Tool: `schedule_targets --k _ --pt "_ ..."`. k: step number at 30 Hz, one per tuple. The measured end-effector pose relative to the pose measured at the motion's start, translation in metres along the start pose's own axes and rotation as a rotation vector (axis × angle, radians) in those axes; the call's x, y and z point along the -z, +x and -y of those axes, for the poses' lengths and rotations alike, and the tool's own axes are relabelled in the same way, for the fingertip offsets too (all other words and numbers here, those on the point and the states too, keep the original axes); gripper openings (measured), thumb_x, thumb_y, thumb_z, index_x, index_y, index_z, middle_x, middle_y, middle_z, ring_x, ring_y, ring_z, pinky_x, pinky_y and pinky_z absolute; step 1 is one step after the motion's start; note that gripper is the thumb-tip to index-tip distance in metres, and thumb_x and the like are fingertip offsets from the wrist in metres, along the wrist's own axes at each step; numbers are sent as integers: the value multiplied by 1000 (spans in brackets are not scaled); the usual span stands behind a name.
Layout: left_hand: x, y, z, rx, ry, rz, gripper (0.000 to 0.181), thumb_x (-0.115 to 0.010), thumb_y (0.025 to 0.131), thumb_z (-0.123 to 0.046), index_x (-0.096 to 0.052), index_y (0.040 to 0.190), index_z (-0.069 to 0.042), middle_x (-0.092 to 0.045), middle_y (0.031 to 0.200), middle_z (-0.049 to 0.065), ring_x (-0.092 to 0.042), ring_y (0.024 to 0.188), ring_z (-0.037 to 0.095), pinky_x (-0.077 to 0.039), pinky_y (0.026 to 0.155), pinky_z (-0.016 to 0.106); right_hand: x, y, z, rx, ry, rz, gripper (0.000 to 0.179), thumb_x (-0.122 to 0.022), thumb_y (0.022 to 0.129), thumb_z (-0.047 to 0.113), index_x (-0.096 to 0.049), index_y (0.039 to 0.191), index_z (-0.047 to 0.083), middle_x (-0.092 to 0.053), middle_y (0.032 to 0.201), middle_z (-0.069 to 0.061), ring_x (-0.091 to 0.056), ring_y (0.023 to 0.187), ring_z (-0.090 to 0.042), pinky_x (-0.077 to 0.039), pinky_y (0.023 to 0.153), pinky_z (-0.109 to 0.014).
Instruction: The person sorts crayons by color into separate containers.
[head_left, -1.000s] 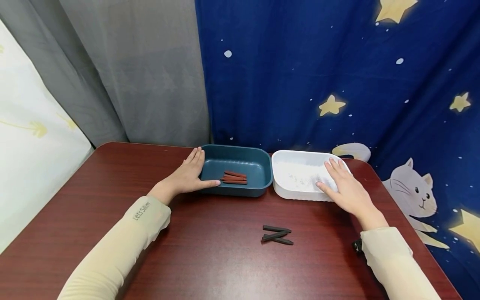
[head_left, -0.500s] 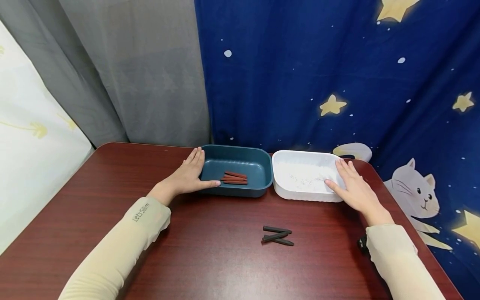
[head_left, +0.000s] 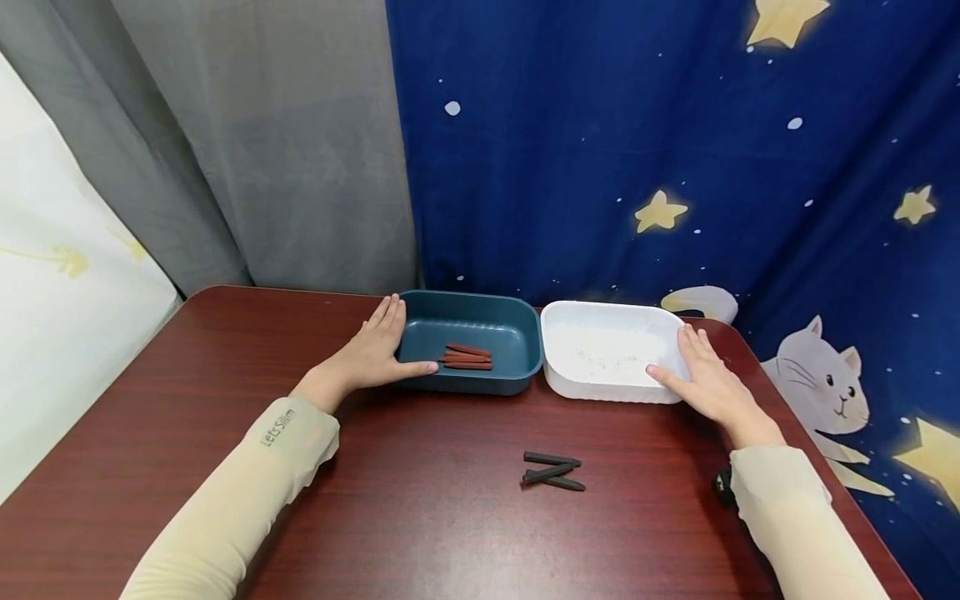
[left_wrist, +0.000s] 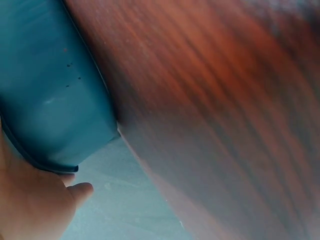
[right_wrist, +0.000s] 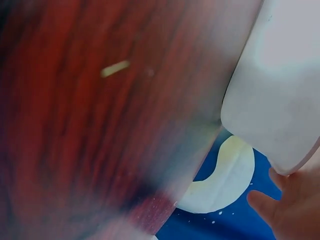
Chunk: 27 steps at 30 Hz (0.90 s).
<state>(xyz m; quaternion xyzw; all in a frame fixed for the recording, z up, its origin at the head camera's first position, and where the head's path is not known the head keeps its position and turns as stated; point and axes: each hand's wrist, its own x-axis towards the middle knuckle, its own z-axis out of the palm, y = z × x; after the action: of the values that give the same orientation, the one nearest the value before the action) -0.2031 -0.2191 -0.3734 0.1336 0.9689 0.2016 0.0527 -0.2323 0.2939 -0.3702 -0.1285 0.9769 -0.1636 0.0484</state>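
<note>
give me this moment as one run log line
left hand: on teal bin, left end | right hand: on white bin, right end | red-brown sticks: in teal bin | black sticks: on table

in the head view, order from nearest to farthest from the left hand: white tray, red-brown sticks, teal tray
1. Teal tray: touching the left hand.
2. Red-brown sticks: inside that tray.
3. White tray: on the teal tray's right.
</note>
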Motion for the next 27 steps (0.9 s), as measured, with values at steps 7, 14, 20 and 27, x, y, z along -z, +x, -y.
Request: schedule_targets --k 7,14,20,27 --pt "1 -1 -2 -1 7 -7 122 -59 83 -75 -1 158 2 6 168 17 8 156 33 -11 121 64 -2 -1 -2 -4 29 21 109 -50 95 63 5 153 -11 10 162 -31 11 151 -46 -7 118 -67" --pt "2 0 0 22 27 -2 122 -54 81 -81 -2 160 -5 5 168 12 10 155 33 0 117 70 -1 -1 -1 4 36 28 113 -55 93 63 6 153 -11 12 161 -31 13 151 -46 -6 119 -66" --pt "2 -2 -3 -3 9 -3 119 -54 82 -80 -1 161 -9 7 169 9 17 155 31 10 115 71 -2 -2 -1 -1 68 35 116 -57 91 63 7 152 -11 15 161 -29 18 150 -46 -3 119 -66" --pt "4 -7 -21 -127 -78 -36 100 -55 92 -66 -6 161 -13 -7 169 5 -4 157 27 -12 123 57 0 -2 0 -5 71 28 118 -60 90 63 8 153 -10 18 162 -26 21 150 -43 -4 119 -67"
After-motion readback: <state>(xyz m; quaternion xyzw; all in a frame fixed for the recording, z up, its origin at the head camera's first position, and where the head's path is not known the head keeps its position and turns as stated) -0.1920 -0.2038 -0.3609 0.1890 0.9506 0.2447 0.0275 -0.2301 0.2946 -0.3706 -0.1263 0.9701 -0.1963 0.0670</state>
